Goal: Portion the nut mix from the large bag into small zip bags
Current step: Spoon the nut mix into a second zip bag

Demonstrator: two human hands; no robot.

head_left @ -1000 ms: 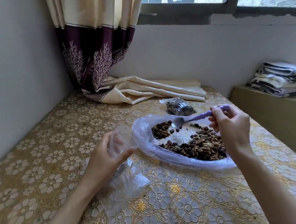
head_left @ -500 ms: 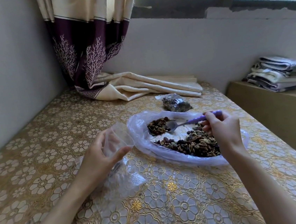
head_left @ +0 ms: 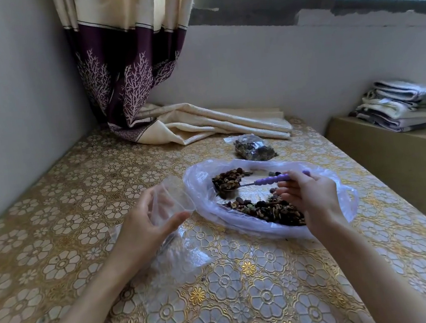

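- So, first off, labels: I can't read any brand or writing anywhere, not on the bags, not on the spoon.
- I'll use the large bag [head_left: 271,230] as my landmark. It's a thin whitish-lilac plastic bag lying flat and wide open on the gold floral tablecloth [head_left: 221,305], with the nut mix [head_left: 267,209] spread inside in two piles, one at its far left end and a bigger one along its near edge.
- My right hand [head_left: 309,198] hangs over the bag's right half, fingers curled and pinching the purple beaded handle of a spoon [head_left: 261,182]. The handle sticks out past the fingertips to the left, and the metal bowl sits loaded with nuts right at the far-left pile, low in the bag.
- My left hand [head_left: 147,223] is just left of the large bag, gripping a small clear zip bag [head_left: 171,200] with thumb on the near side and fingers behind it. The bag's mouth is up by the large bag's left rim, close to touching; I can't tell if it does.
- More clear plastic [head_left: 179,254] lies flat on the cloth under that hand, near-left of the large bag.
- Beyond the large bag, a filled small bag [head_left: 254,147] of nuts lies on the cloth, well apart from both hands.
- Further back from it, a cream-and-purple curtain [head_left: 132,77] pools on the cloth.
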